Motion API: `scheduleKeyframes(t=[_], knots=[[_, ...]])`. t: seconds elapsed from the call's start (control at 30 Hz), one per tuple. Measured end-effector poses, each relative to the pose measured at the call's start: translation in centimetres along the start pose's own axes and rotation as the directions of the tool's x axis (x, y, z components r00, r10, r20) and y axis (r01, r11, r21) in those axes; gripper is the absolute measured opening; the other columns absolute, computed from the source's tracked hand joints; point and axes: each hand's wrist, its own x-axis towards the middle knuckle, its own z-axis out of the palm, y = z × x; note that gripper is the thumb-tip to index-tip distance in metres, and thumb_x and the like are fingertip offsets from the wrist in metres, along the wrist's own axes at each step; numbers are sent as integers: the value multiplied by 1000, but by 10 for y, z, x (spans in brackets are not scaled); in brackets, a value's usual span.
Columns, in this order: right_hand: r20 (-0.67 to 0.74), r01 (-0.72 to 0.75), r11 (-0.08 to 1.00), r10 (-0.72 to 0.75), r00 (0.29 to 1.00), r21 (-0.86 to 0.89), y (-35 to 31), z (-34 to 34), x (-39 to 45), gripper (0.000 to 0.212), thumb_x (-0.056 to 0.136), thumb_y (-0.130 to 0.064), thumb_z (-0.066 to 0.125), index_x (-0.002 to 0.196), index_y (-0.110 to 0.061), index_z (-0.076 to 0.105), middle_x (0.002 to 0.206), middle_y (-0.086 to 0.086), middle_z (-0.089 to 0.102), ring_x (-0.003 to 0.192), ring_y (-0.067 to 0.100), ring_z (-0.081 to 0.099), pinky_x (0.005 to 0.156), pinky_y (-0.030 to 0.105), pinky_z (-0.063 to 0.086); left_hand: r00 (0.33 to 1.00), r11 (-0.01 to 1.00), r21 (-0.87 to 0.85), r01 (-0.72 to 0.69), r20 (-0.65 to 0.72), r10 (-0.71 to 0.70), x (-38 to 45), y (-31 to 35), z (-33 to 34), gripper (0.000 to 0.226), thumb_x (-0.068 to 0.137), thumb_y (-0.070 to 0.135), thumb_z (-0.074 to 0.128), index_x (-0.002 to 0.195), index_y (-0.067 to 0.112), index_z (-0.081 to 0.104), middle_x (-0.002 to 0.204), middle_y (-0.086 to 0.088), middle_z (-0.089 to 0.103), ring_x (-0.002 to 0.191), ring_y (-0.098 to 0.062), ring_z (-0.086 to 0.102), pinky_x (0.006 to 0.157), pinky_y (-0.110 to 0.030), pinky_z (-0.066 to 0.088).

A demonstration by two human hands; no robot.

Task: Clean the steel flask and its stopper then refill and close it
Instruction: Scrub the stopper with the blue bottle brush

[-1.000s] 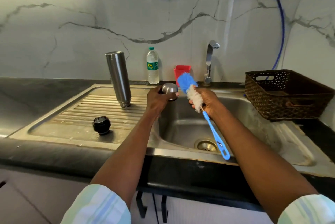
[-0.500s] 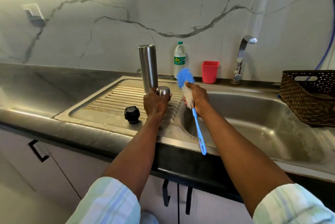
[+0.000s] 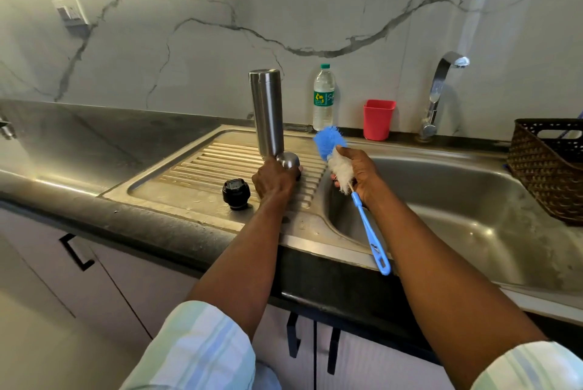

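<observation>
Steel cap (image 3: 287,161) gripped in the left hand (image 3: 273,181) (over the drainboard (image 3: 202,168)); right hand (image 3: 359,170) clasps the brush (image 3: 344,175).

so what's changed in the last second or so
The left hand carried the steel cap from over the sink basin left to the drainboard, beside the upturned flask. The right hand still holds the brush. Flask and black stopper stayed put.

Beside the silver steel flask (image 3: 268,115): black stopper (image 3: 236,194), blue-and-white bottle brush (image 3: 342,168), red cup (image 3: 378,119), brown woven basket (image 3: 545,168), grey-veined white marble wall (image 3: 284,11).
</observation>
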Motion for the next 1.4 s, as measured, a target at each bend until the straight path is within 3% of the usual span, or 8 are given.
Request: scheduleKeyframes(t=[0.23, 0.47, 0.7, 0.8, 1.03, 1.23, 1.3, 1.4], knots=[[28, -3, 1000, 3, 1000, -14, 1, 8, -11, 29, 92, -29, 58, 105, -4, 58, 72, 11, 56, 49, 17, 47, 42, 19, 39, 975, 986, 61, -156, -150, 164, -20, 15, -11, 49, 85, 44, 71, 119, 9, 63, 106, -11, 72, 101, -31, 66, 88, -39, 54], [27, 15, 999, -14, 1000, -45, 3, 25, -27, 27, 93, -33, 57, 95, -5, 59, 73, 12, 56, 56, 20, 49, 44, 22, 41, 826, 889, 51, -456, -348, 444, -48, 18, -53, 30, 86, 16, 67, 114, 7, 65, 107, -11, 71, 108, -30, 61, 97, -38, 41], [90, 5, 999, -2, 996, -40, 12, 37, -37, 25, 94, -31, 56, 88, -7, 56, 69, 8, 53, 51, 17, 46, 38, 16, 39, 982, 953, 296, -56, -157, 106, -52, -26, -83, 80, 78, 37, 73, 144, 12, 36, 147, -15, 38, 136, -33, 33, 109, -46, 29], [95, -1, 999, 5, 995, -41, 13, 37, -37, 25, 94, -31, 57, 89, -7, 57, 66, 7, 55, 44, 15, 48, 39, 16, 40, 996, 962, 269, 46, -89, -22, -58, -30, -86, 71, 80, 25, 69, 140, 10, 34, 140, -19, 43, 128, -36, 43, 106, -47, 32], [75, 30, 999, -28, 997, -23, 8, 36, -40, 21, 96, -30, 53, 90, -10, 56, 76, 9, 54, 59, 18, 47, 41, 17, 40, 982, 991, -73, -113, -161, 100, -65, -17, -83, 58, 79, 22, 79, 123, 10, 43, 106, -13, 68, 97, -30, 65, 86, -35, 48], [-41, 238, 951, -234, 971, 199, -35, -13, -44, 19, 95, -30, 56, 93, -11, 59, 63, 3, 59, 46, 14, 51, 42, 17, 40, 972, 896, -382, -225, -22, 234, -63, 32, -45, 59, 70, 27, 89, 120, 16, 60, 109, -3, 70, 98, -17, 65, 84, -23, 50], [-45, 324, 899, -325, 944, 294, -56, -47, -51, 18, 96, -31, 56, 92, -13, 61, 59, -4, 60, 44, 8, 49, 42, 17, 39, 960, 854, -472, -220, 49, 275, -60, 55, -22, 58, 70, 25, 88, 123, 18, 63, 114, -4, 70, 100, -18, 67, 92, -32, 54], [57, 391, 801, -464, 884, 454, -90, -97, -62, 23, 84, -28, 70, 93, -12, 56, 52, -10, 50, 35, 0, 38, 31, 16, 32, 926, 778, -617, -121, 213, 312, -61, 91, 19, 60, 72, 16, 88, 122, 19, 54, 118, -12, 65, 98, -25, 70, 74, -40, 62]])
